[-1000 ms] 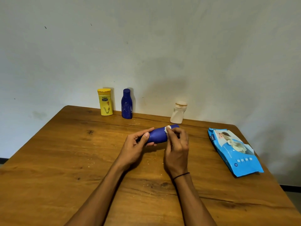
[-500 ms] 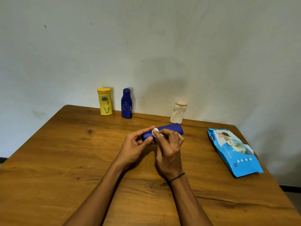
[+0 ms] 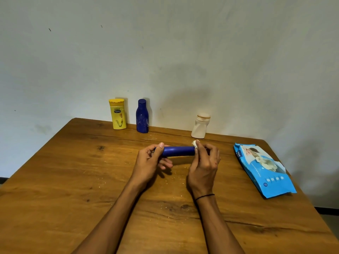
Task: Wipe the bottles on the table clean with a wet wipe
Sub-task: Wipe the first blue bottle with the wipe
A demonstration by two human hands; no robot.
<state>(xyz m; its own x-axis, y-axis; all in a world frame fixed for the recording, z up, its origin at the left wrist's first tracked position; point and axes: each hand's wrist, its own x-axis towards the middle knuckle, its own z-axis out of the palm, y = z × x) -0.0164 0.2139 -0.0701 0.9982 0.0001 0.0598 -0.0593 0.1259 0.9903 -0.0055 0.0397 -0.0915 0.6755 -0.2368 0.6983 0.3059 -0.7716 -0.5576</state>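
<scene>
Both hands (image 3: 148,162) (image 3: 203,165) hold smooth cylindrical blue bottle (image 3: 178,151) horizontally.

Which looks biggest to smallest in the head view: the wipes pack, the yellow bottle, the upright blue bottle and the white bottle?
1. Wipes pack, clearly largest, though it lies nearer the camera.
2. Upright blue bottle and yellow bottle: they look alike, so unranked.
3. White bottle, smallest.
</scene>
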